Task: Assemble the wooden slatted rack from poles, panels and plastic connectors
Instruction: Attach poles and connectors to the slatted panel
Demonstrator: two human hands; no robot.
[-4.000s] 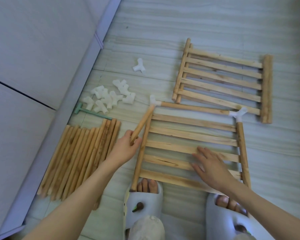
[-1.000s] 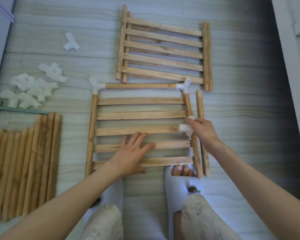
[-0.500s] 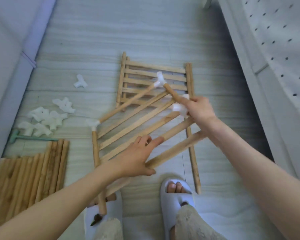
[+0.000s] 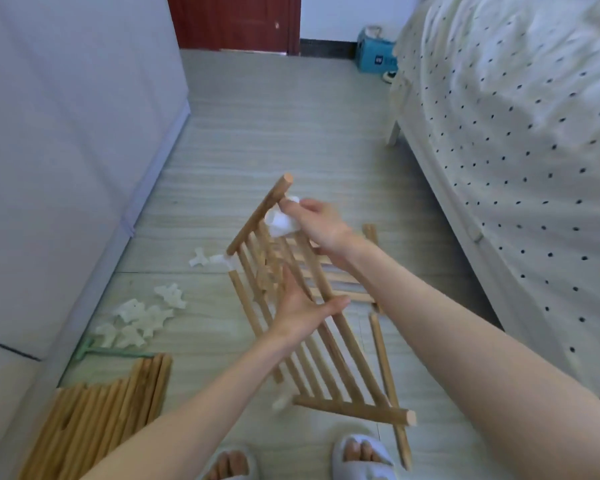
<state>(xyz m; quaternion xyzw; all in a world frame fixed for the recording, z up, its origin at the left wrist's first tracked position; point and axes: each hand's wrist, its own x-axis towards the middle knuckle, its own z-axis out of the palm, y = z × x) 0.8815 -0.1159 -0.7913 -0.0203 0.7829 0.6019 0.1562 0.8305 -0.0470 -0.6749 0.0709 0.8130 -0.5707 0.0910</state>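
A wooden slatted panel (image 4: 352, 410) is raised off the floor and tilted, one end high, the other low near my feet. My left hand (image 4: 302, 313) grips its slats at the middle from below. My right hand (image 4: 321, 223) holds a white plastic connector (image 4: 279, 221) against the panel's upper side pole, just below the pole's free end (image 4: 286, 179). Another white connector (image 4: 226, 263) sits fitted on the frame's left corner. A second slatted panel (image 4: 343, 282) lies flat on the floor behind, partly hidden by my arms.
A bundle of poles (image 4: 101, 420) lies at lower left, with a green tool (image 4: 111, 353) and a heap of white connectors (image 4: 136, 317) beyond it. One loose pole (image 4: 388, 386) lies by my right foot. A bed (image 4: 516, 168) bounds the right, a grey cabinet (image 4: 66, 133) the left.
The panel with its attached poles has been lifted from the floor and swung up on end. My right hand kept the white connector and carried it to the upper pole. The view tilted up.
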